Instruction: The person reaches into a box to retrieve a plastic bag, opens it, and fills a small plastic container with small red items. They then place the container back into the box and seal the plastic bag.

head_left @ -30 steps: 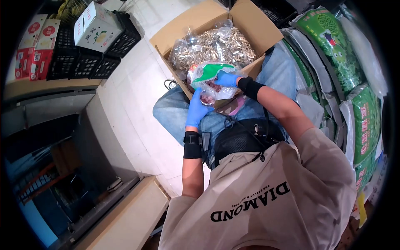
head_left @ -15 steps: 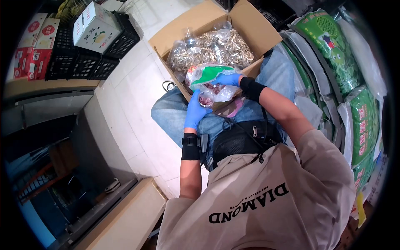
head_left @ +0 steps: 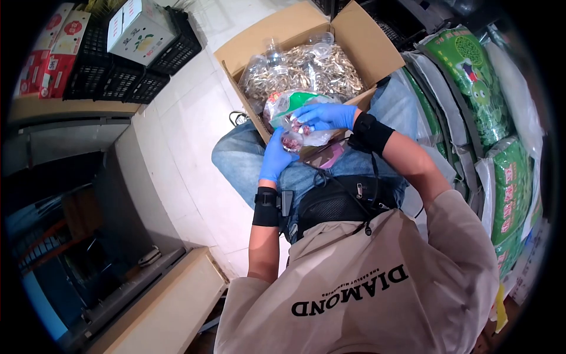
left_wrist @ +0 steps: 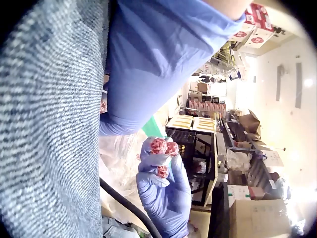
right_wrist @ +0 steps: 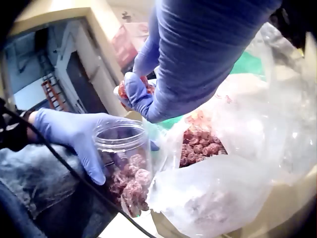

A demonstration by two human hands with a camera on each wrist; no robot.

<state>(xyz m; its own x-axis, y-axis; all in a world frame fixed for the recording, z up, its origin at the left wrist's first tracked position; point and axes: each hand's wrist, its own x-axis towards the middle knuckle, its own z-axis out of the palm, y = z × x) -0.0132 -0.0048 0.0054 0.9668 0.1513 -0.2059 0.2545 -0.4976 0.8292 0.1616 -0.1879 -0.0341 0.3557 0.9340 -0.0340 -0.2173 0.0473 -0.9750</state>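
Blue gloves cover both hands. In the right wrist view the left hand [right_wrist: 79, 134] grips a clear round jar [right_wrist: 121, 144], mouth up, partly filled with reddish, crinkled dried pieces [right_wrist: 132, 186]. Several such pieces [left_wrist: 159, 146] are pinched in the fingers of the right hand [left_wrist: 166, 198], seen in the left wrist view. That hand is above and beside the jar. An opened clear plastic bag [right_wrist: 213, 198] holds more of the reddish pieces [right_wrist: 200, 146], right next to the jar. From the head view, the left hand [head_left: 276, 156] and right hand [head_left: 330, 116] are close together over the lap.
A cardboard box [head_left: 377, 53] beyond the hands holds pale dried strips [head_left: 330, 71] and clear empty-looking jars [head_left: 274, 56]. Green printed sacks [head_left: 471, 82] are stacked at the right. Black crates [head_left: 177, 47] and a white carton [head_left: 138, 32] stand at the upper left.
The right hand has come up out of the bag, with reddish pieces now showing in its fingers. The left hand still grips the jar in nearly the same place.
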